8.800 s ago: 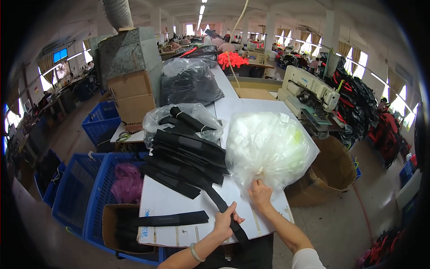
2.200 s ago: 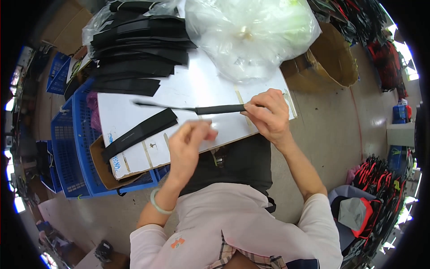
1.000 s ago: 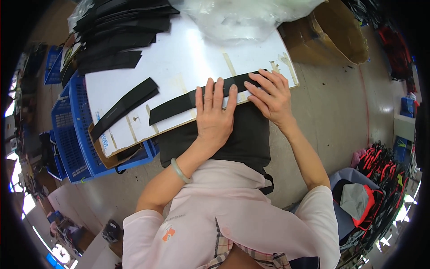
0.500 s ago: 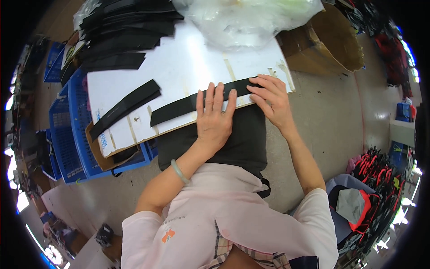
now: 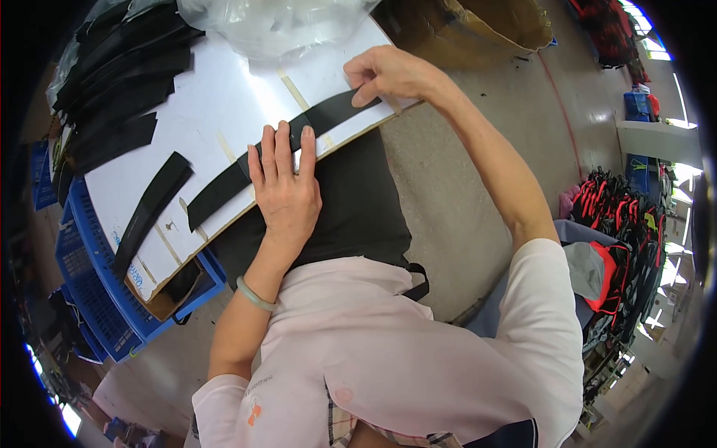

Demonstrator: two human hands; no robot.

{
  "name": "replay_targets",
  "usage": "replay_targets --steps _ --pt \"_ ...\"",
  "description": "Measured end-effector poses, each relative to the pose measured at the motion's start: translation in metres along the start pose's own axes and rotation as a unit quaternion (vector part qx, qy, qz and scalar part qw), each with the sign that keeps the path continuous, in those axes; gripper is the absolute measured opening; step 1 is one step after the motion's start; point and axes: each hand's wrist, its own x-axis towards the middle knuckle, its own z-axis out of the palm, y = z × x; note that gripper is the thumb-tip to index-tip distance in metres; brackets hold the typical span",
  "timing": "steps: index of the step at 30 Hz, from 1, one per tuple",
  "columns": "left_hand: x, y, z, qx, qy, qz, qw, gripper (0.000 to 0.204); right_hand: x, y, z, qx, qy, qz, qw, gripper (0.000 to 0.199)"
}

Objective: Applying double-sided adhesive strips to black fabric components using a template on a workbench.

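Black fabric strip lay diagonally across the white surface at upper centre of frame, left hand pressed flat and unclenched on its middle, right hand pinched its upper-right end, another black strip lay apart at left.

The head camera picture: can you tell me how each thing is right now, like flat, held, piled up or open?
Long black strip: flat on the white board.
Left hand: palm down, pressing the strip.
Right hand: pinching the strip's far end.
Second black strip: lying loose, untouched.
Black pieces: stacked.
Clear plastic bag: bunched up.
Cardboard box: open.
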Motion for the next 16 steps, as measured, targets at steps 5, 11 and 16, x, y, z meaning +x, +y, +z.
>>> replay_targets --steps 5,11,16 --pt "0.001 -0.001 0.001 -0.009 0.007 0.003 1.000 0.071 -0.001 0.007 -0.003 0.011 -0.008 -0.001 1.000 0.028" --pt "-0.002 -0.005 0.001 -0.002 0.025 -0.007 1.000 0.069 0.005 0.003 -0.001 -0.004 -0.011 0.005 1.000 0.029" --pt "-0.006 -0.019 -0.011 0.014 -0.018 -0.009 1.000 0.055 0.026 0.005 0.006 0.056 -0.032 0.003 0.998 0.029"
